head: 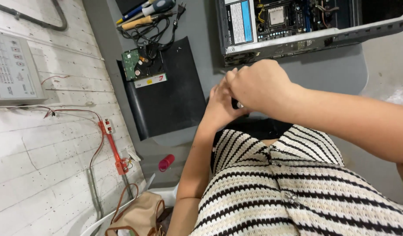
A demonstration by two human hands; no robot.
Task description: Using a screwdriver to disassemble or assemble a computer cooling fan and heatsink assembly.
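Grey desk (332, 72) seen from above.
Open computer case (297, 26) laid on side, motherboard exposed for access; far end cut off by frame.
Black mat (171, 100) spread under bare hard drive (132, 64), likely as protection.
Screwdrivers (142, 15) parked at desk edge.
Left hand (221, 107) and right hand (258, 85) pressed together over small dark object (234, 104), held chest-high near case; object mostly hidden, kind and grip cannot be told.

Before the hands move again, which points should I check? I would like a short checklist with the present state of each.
1. Both hands meet above the desk: ok, left hand and right hand touch.
2. Small dark part between them identified: cannot tell.
3. Grip on it firm: cannot tell, fingers cover it.
4. Open computer case within view: ok.
5. Hard drive lying on black mat: ok.
6. Screwdrivers free of cables: not ok.
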